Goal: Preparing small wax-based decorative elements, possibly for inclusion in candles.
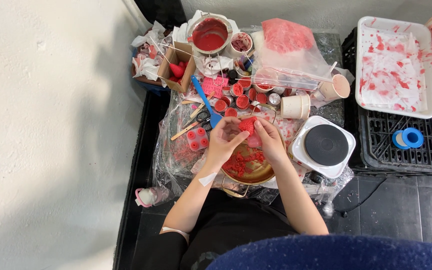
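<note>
I see a red strawberry-shaped piece [247, 125] pinched between the left hand [224, 139] and right hand [271, 141], both gripping it directly above the brass pan [256, 175], probably so red crumbs land inside (some already lie there). Beside the pan sits the hotplate [326, 145]; beyond it stand small red-filled cups [242, 101].

Shiny brass-coloured metal pan [256, 175], crinkled glossy plastic sheet [173, 145], matt black hotplate [326, 144], stained white paper [391, 70]

Makeshift craft workshop: hotplate [326, 145], pot [248, 172], red-filled tins [242, 101], moulds [197, 138], stained tray [395, 67], plastic-covered low table [176, 145].
</note>
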